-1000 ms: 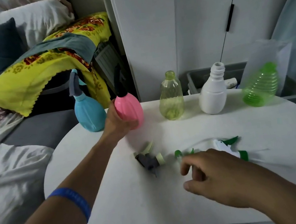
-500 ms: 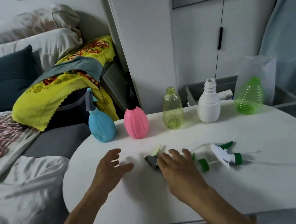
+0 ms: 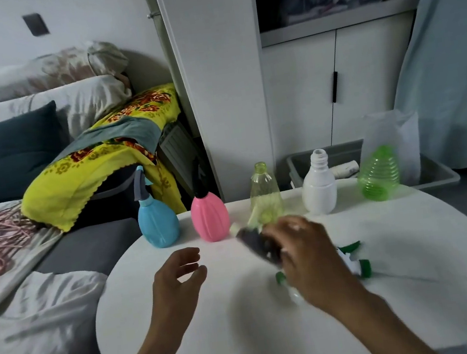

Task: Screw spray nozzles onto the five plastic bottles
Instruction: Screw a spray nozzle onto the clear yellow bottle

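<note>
We see the dark grey spray nozzle lifted off the bench, gripped in the closed fingers of the right hand; it is blurred, with its pale tip pointing up and away from the hand, toward the yellow-green bottle. That bottle stands just beyond the right hand, its neck bare. Farther to the right of the hand stand the white bottle and the ribbed green bottle, both also without nozzles. Just past the right hand on its right side lies a white and green nozzle, partly hidden by the wrist, and a second green cap peeks out under the palm.

The left hand hovers above the bench with fingers loosely spread and curled, holding nothing. Beyond it stand the pink bottle and, to its left, the blue bottle, each already wearing a nozzle. To the left of the left hand, off the bench, we see a bed with rumpled sheets.
</note>
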A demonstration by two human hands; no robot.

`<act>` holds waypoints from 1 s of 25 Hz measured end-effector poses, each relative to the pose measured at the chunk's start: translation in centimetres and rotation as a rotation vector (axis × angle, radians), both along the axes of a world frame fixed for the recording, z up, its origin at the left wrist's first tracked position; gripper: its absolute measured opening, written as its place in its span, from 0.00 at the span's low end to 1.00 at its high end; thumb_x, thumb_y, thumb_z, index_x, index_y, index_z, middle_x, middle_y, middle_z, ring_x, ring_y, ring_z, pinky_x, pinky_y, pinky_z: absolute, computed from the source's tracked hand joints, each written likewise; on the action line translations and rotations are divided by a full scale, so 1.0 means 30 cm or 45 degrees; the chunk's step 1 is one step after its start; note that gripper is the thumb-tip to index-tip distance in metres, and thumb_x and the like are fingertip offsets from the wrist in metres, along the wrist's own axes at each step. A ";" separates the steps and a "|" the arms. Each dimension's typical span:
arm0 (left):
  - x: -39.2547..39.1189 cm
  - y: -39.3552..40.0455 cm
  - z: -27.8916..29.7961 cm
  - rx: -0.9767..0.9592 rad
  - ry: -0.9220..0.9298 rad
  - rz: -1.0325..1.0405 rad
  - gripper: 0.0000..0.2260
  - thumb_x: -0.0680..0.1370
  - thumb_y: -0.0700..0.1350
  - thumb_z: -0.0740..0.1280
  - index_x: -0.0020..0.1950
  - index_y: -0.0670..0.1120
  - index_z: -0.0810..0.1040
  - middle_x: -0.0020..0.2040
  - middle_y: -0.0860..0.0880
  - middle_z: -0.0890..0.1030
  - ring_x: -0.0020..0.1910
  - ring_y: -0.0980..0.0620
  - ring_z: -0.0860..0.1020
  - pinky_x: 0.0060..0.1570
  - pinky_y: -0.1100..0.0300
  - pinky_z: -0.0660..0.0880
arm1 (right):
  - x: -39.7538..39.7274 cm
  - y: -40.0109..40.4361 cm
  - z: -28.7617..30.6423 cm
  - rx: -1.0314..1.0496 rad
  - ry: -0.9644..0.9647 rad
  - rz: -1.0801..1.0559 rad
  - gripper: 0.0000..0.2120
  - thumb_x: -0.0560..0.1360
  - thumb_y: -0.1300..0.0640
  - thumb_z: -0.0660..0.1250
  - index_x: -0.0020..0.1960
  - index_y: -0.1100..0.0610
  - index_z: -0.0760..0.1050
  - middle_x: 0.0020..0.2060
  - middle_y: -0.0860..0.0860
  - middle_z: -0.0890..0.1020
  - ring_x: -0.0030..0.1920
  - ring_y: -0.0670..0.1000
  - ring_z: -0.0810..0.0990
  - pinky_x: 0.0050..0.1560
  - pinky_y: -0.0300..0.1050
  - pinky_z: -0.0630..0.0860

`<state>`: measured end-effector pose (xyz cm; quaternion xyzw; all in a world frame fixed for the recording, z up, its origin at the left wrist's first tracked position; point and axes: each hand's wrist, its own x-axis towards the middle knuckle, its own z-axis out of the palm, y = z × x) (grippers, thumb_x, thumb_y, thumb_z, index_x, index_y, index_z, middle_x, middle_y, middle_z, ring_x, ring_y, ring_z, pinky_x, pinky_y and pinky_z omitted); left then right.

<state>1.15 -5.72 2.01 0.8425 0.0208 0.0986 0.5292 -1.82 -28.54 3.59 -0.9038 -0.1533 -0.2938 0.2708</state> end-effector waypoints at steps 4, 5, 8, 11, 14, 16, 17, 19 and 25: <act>0.036 -0.171 0.005 0.092 -0.140 -0.091 0.19 0.73 0.31 0.71 0.60 0.48 0.78 0.55 0.50 0.80 0.54 0.53 0.78 0.51 0.55 0.79 | -0.050 -0.234 0.125 0.977 -0.020 -0.143 0.09 0.76 0.58 0.70 0.54 0.49 0.76 0.49 0.40 0.83 0.49 0.37 0.80 0.48 0.29 0.72; 0.071 -0.225 0.015 0.043 -0.113 -0.087 0.21 0.72 0.32 0.72 0.62 0.47 0.76 0.58 0.48 0.79 0.55 0.52 0.77 0.53 0.53 0.78 | -0.057 -0.280 0.131 1.148 -0.005 -0.173 0.08 0.76 0.57 0.71 0.54 0.48 0.76 0.49 0.41 0.84 0.50 0.36 0.80 0.49 0.30 0.73; 0.243 -0.387 0.056 -0.209 0.145 -0.046 0.33 0.69 0.36 0.76 0.70 0.48 0.67 0.66 0.46 0.73 0.58 0.49 0.73 0.53 0.53 0.74 | -0.075 -0.356 0.132 1.247 0.023 -0.253 0.08 0.75 0.50 0.71 0.53 0.45 0.76 0.47 0.35 0.84 0.49 0.32 0.79 0.44 0.24 0.71; 0.419 -0.507 0.067 -0.215 0.275 -0.093 0.49 0.64 0.41 0.82 0.77 0.49 0.56 0.73 0.46 0.69 0.64 0.46 0.72 0.57 0.54 0.71 | -0.089 -0.399 0.114 1.122 0.086 -0.342 0.10 0.72 0.45 0.72 0.53 0.43 0.78 0.47 0.31 0.82 0.48 0.29 0.78 0.41 0.27 0.70; 0.513 -0.560 0.033 -0.050 0.242 -0.162 0.44 0.62 0.43 0.83 0.73 0.48 0.64 0.68 0.48 0.74 0.61 0.47 0.75 0.54 0.60 0.74 | -0.090 -0.456 0.098 1.207 0.050 -0.413 0.08 0.72 0.45 0.72 0.51 0.40 0.80 0.47 0.36 0.84 0.49 0.38 0.80 0.46 0.42 0.73; 0.505 -0.544 0.019 0.071 0.151 -0.155 0.32 0.63 0.47 0.82 0.64 0.48 0.73 0.58 0.49 0.80 0.50 0.51 0.77 0.40 0.65 0.72 | -0.086 -0.475 0.095 1.324 0.026 -0.379 0.07 0.73 0.48 0.72 0.50 0.40 0.81 0.46 0.40 0.85 0.50 0.44 0.81 0.48 0.47 0.76; 0.491 -0.520 0.018 0.067 0.108 -0.155 0.29 0.63 0.48 0.82 0.61 0.48 0.75 0.55 0.50 0.81 0.48 0.51 0.78 0.40 0.64 0.72 | -0.082 -0.476 0.093 1.359 0.011 -0.359 0.06 0.74 0.50 0.72 0.50 0.40 0.81 0.45 0.40 0.85 0.49 0.45 0.82 0.47 0.47 0.78; 0.420 -0.472 0.041 -0.021 0.059 -0.209 0.27 0.63 0.50 0.81 0.59 0.50 0.75 0.52 0.51 0.81 0.48 0.52 0.79 0.43 0.59 0.76 | -0.084 -0.481 0.100 1.420 -0.047 -0.332 0.07 0.76 0.55 0.71 0.49 0.43 0.81 0.44 0.38 0.85 0.47 0.43 0.82 0.43 0.41 0.81; 0.065 -0.156 0.062 0.743 -0.118 -0.130 0.35 0.57 0.61 0.73 0.62 0.53 0.74 0.51 0.53 0.71 0.50 0.49 0.70 0.45 0.55 0.69 | -0.079 -0.392 0.103 1.618 -0.089 -0.196 0.17 0.77 0.62 0.67 0.65 0.55 0.74 0.62 0.54 0.80 0.57 0.53 0.81 0.48 0.43 0.82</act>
